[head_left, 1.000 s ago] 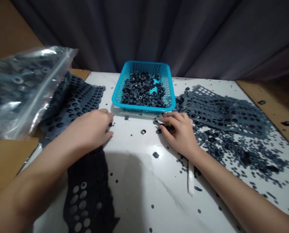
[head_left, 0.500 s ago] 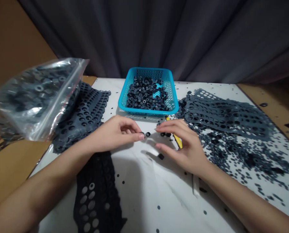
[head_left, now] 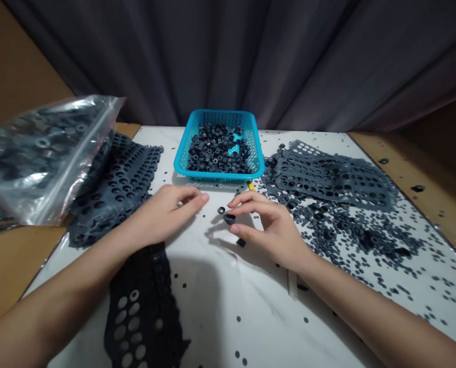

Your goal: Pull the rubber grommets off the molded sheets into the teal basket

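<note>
My left hand (head_left: 172,212) rests at the table with its fingers curled in and the thumb along the index finger; nothing shows at its fingertips. Opposite it, my right hand (head_left: 269,225) has a small black cup-shaped rubber piece (head_left: 230,219) between thumb and index fingertip. A second small black ring-like piece (head_left: 221,210) stands on the table just beyond, between the hands. Below the right thumb lies a dark square-looking piece (head_left: 241,243). Behind both hands is a blue plastic basket (head_left: 219,177), holding many similar black pieces.
At left, a clear zip bag (head_left: 47,158) of black pieces leans over perforated black rubber sheets (head_left: 124,174). Another perforated strip (head_left: 143,306) lies in front. On the right are more punched sheets (head_left: 335,176) and scattered small black discs (head_left: 350,235). A yellow object (head_left: 251,186) shows beside the basket.
The left hand has drawn back, and the small piece at its fingertips is gone from there. The right hand has moved in and its fingers have closed on a black piece. The view has shifted slightly.
</note>
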Tool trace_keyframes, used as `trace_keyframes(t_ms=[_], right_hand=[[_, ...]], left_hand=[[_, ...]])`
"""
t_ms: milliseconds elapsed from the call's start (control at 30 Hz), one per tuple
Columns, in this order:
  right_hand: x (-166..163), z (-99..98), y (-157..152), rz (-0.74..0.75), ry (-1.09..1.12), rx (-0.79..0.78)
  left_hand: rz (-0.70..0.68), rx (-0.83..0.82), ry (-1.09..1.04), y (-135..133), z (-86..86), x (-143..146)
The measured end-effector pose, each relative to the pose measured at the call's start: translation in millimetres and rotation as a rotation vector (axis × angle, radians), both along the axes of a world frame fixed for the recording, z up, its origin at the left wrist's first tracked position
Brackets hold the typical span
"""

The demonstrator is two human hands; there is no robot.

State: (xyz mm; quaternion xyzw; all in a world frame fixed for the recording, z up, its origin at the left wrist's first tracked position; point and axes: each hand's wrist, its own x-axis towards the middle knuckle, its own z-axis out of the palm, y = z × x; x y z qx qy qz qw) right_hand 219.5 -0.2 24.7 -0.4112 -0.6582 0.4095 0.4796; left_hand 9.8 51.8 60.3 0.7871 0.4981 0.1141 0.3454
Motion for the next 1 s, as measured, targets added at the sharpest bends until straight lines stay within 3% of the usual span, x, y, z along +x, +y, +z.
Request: trace_keyframes(t_ms=[67,167,467,767,900,1000], right_hand=[[0.7,-0.9,0.5,0.013,0.054,-0.036],[1.8,-2.6,0.8,0.044,0.121,-0.099],[-1.0,-1.8,-0.1,0.112,0.326,-0.304],[-2.3,3.1,-2.1,0.116,0.391,-0.387],[-0.2,1.5,-0.2,0.089,0.286,-0.334],[6.3,-2.7,5.5,0.010,-0.018,-0.183]], left_hand=[[0.048,0.281,0.356,7.8,-0.7,-13.1],[-0.021,0.369,0.610,16.0,-7.9,-27.4],[-0.058,0.327,0.672,28.3,-21.3,-30.2],[-0.046,0.246,0.394,40.5,-23.7,-37.1],[0.048,0.039,-0.051,28.6,-13.3,-20.0],[0.138,-0.247,-0.452,15.0,-11.1,-3.9]])
